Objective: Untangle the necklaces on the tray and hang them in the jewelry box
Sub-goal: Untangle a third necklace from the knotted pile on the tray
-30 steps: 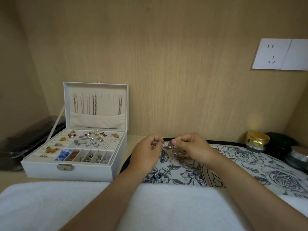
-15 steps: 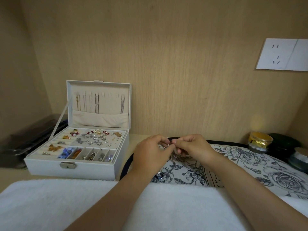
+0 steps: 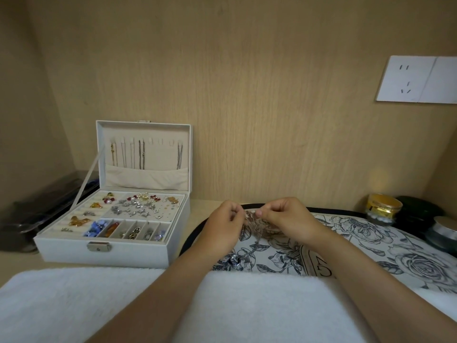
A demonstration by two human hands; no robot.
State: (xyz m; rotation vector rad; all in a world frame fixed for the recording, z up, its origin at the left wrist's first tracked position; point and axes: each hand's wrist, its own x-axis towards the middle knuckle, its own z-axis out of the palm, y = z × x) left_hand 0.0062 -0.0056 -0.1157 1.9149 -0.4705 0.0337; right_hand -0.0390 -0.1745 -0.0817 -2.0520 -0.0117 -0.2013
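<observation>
We cannot count the strands of the necklaces (image 3: pixel 255 225): the chains blur into one thin bunch, partly masked by both hands. The floral tray (image 3: pixel 376 241) is cut off at the right edge, and its near rim lies under a white towel (image 3: pixel 74 298). The left hand (image 3: pixel 226 230) and the right hand (image 3: pixel 289 219) are held just above the tray with fingers curled, each pinching the bunch between thumb and fingertips. Chain hangs down to a round pendant (image 3: pixel 234 260) at the tray's surface. The jewelry box (image 3: pixel 138 253) stands open on the left, with chains hung in its lid. A wall socket (image 3: pixel 415 82) is mounted on the wood-grain wall.
</observation>
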